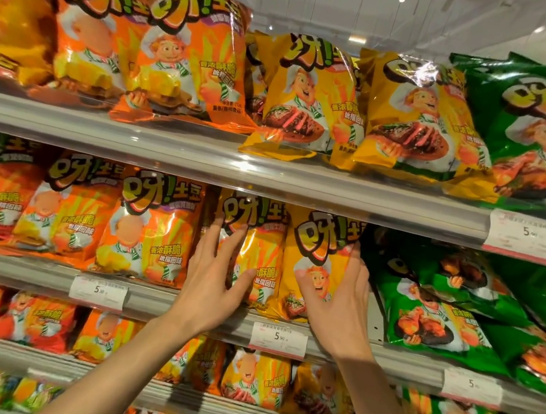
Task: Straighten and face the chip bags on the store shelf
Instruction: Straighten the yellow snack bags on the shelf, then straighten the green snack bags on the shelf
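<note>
Yellow bags (287, 259) stood 2 abreast on the middle shelf (186, 302), between orange and green rows. Left hand (209, 288) and right hand (339, 303) lay flat on them, fingers straight, gripping nothing. An uneven push could twist 1 bag sideways.

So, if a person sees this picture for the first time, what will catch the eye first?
Probably the two bare hands at the centre: the left hand and the right hand, fingers spread, press on the yellow chip bags on the middle shelf. Next come the bright colour blocks: orange bags to the left, green bags to the right.
</note>
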A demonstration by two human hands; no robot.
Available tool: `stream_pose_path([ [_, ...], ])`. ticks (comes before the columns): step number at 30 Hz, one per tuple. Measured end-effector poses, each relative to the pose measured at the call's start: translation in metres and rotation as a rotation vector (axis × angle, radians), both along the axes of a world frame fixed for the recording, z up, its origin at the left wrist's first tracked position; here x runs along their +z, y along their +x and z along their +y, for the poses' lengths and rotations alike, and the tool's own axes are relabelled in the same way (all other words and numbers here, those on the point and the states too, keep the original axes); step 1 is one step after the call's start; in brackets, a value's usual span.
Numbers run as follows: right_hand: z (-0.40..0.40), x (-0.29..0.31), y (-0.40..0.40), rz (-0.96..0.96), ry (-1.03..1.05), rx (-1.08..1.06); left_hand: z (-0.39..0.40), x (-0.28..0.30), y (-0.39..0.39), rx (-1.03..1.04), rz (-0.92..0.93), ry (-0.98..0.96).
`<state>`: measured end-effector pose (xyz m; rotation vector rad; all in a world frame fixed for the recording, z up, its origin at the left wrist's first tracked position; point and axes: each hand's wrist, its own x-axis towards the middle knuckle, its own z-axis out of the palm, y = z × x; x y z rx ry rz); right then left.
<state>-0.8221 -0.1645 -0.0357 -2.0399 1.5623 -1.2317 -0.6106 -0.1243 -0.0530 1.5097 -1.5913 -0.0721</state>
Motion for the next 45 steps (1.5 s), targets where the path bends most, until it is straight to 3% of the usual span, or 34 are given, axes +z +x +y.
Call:
stream_pose_path([
  [7,0.007,0.011,-0.017,-0.030,0.123,0.050,0.008,0.005,0.008,0.037,-0.044,-0.037],
  [13,0.059,-0.005,-0.038,-0.120,0.041,0.010,0.045,0.004,0.003,-0.007,0.141,-0.234],
  [16,0.080,-0.020,-0.052,-0.178,0.168,-0.017,0.062,-0.004,-0.003,-0.111,0.268,-0.112],
  [20,0.101,-0.043,-0.083,-0.100,0.192,-0.045,0.082,-0.021,-0.030,-0.161,0.476,0.074],
  [27,0.100,-0.051,-0.156,-0.162,0.244,-0.031,0.092,-0.031,-0.106,-0.183,0.614,0.132],
  [36,0.074,-0.029,-0.266,-0.172,0.156,0.058,0.067,-0.014,-0.226,-0.087,0.606,0.083],
  [45,0.058,0.003,-0.304,-0.121,0.047,0.082,0.027,0.034,-0.277,-0.047,0.521,0.039],
])
